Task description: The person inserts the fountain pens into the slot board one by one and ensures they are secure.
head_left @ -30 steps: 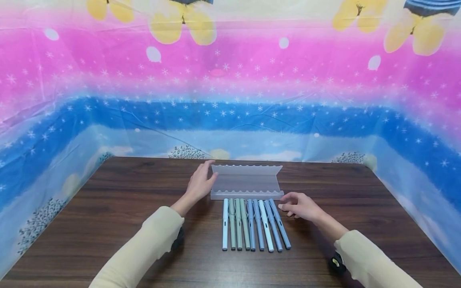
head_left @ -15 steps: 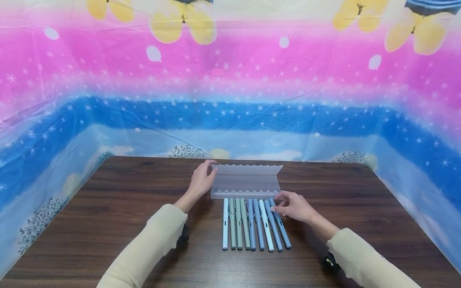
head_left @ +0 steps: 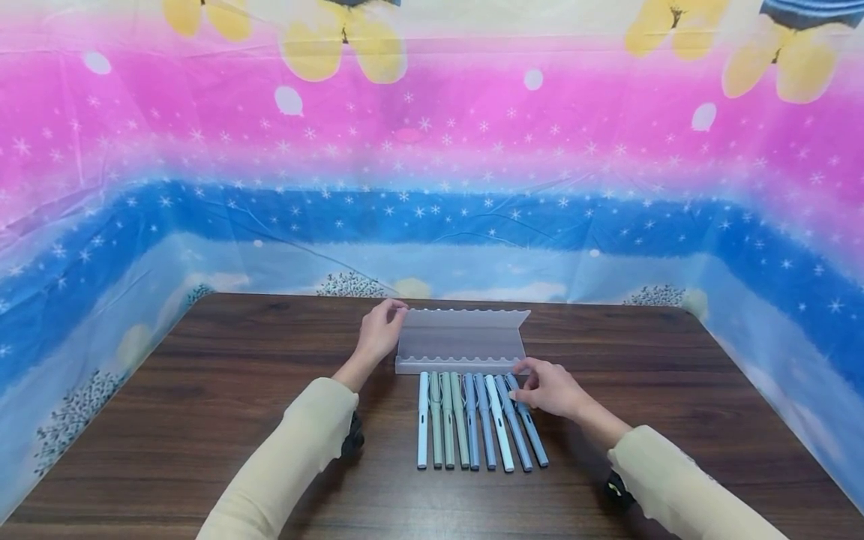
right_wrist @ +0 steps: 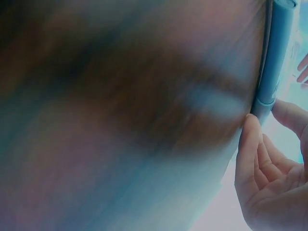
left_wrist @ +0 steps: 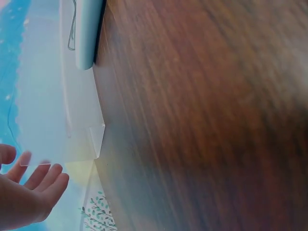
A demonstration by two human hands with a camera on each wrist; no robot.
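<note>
In the head view my left hand (head_left: pixel 379 330) is at the upper left corner of a clear plastic pen stand (head_left: pixel 462 343), thumb and fingers pinching the edge of its tall back panel. The left wrist view shows fingertips around the corner of that see-through panel (left_wrist: pixel 43 106). My right hand (head_left: pixel 550 388) pinches the rightmost blue-grey pen (head_left: pixel 533 435) near its upper end, just in front of the stand. Thumb and index finger lie on either side of that pen (right_wrist: pixel 276 53) in the right wrist view. The stand's scalloped rests hold no pens.
Several capped pens in pale blue, green (head_left: pixel 448 427) and blue-grey lie side by side on the dark wooden table (head_left: pixel 270 345), clips at the upper end. The pen beside the held one lies close against it. A printed cloth (head_left: pixel 432 217) hangs around the table's far edge.
My right hand has moved left from beside the row onto the rightmost pen, whose lower end has shifted slightly right. My left hand has closed in on the stand's corner.
</note>
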